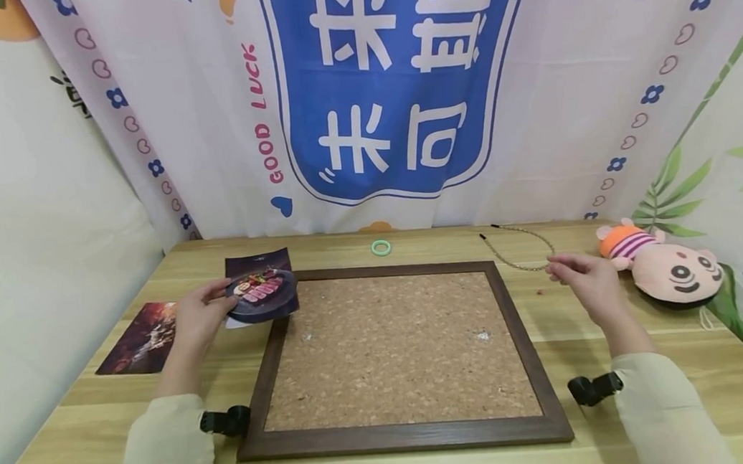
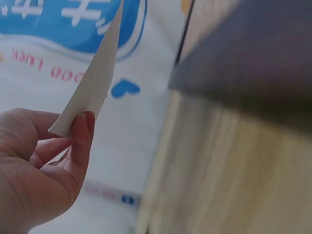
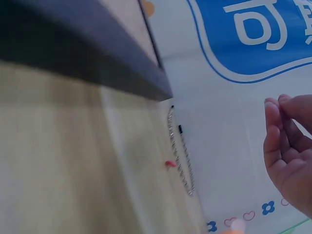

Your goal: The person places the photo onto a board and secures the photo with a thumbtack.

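My left hand [image 1: 205, 315] pinches a food picture [image 1: 262, 290] by its left edge, thumb on one side and fingers on the other. The dark print shows sliced meat on a plate and overlaps the top left corner of the corkboard [image 1: 399, 352]. From the left wrist, the picture's pale back [image 2: 95, 80] tilts upward. My right hand [image 1: 585, 282] hovers right of the board, thumb and fingertips brought together; nothing shows between them. A chain necklace [image 3: 187, 170] lies on the table beyond it, and a small red pin [image 3: 170, 164] sits near the chain.
A second dark picture [image 1: 139, 339] lies left of the board. Behind the board is a green ring [image 1: 381, 248]. A plush toy [image 1: 672, 268] rests at the right edge of the table. A patterned cloth [image 1: 215, 128] hangs along the back.
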`<state>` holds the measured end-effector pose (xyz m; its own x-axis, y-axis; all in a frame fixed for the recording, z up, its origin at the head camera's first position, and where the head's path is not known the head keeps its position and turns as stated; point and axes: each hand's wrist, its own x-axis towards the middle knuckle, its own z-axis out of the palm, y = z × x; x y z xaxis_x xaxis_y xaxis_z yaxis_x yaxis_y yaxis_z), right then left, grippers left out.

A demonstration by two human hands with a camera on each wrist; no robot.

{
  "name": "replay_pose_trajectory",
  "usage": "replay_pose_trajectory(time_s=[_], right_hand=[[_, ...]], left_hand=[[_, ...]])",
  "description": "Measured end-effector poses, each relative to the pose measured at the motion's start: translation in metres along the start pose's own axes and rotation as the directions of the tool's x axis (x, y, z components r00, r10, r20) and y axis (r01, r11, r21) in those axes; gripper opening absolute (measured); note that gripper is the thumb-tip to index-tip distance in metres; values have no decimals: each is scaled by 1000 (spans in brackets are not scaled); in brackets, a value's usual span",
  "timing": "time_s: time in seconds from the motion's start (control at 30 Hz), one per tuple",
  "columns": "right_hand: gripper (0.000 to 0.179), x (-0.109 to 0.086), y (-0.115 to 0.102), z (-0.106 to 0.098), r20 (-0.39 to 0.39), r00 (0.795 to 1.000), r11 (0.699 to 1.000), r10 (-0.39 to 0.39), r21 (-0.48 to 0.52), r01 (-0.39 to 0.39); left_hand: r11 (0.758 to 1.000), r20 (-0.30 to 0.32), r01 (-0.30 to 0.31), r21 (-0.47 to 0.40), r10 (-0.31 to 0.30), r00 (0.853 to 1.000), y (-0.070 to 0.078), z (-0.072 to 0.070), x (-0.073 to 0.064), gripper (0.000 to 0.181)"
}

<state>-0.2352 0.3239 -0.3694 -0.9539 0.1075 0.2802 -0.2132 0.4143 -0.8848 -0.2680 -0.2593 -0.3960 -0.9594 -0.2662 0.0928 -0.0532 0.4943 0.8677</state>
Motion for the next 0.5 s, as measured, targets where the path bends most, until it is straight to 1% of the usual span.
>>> replay_pose_trajectory(time_s=[0.03, 0.07, 0.13, 0.17, 0.2, 0.23, 0.3, 0.33, 0.37, 0.4, 0.5], right_hand=[[35, 6, 6, 0, -18, 1000, 999, 2, 47, -1], [34, 13, 11, 0, -33, 999, 997, 17, 74, -15], [35, 22, 14, 0, -29, 999, 993, 33, 117, -29], [33, 30, 21, 0, -18, 999, 981, 31, 192, -27], [35, 28, 8, 4, -27, 999, 981, 38, 190, -32], [35, 29, 4, 7, -36, 999, 983, 34, 184, -27], [38, 27, -13, 14, -24, 1000, 981, 17, 192, -13], [36, 28, -13, 16, -12, 1000, 969, 9, 245, -6], [36, 28, -18, 20, -16, 1000, 968, 3, 251, 1], [38, 24, -31, 25, -25, 1000, 979, 7, 205, -1], [34, 23, -43, 36, -15, 1000, 975, -6, 222, 9]], left_hand=[[1000, 17, -10, -17, 10, 1000, 10, 2, -4, 45], [999, 40, -7, -41, 9, 999, 25, 4, -11, 44], [996, 102, -2, -93, 12, 995, 62, 6, -30, 43], [994, 122, -3, -110, 17, 992, 74, 9, -35, 43], [992, 140, -15, -126, 33, 990, 79, 14, -35, 42], [989, 155, -23, -145, 46, 987, 84, 19, -36, 42], [984, 177, -51, -173, 82, 981, 92, 33, -36, 40], [980, 188, -61, -191, 98, 977, 95, 40, -37, 40], [976, 197, -72, -208, 114, 974, 99, 48, -38, 39], [972, 207, -85, -220, 132, 970, 103, 56, -39, 38], [964, 239, -94, -250, 155, 959, 113, 81, -43, 36]])
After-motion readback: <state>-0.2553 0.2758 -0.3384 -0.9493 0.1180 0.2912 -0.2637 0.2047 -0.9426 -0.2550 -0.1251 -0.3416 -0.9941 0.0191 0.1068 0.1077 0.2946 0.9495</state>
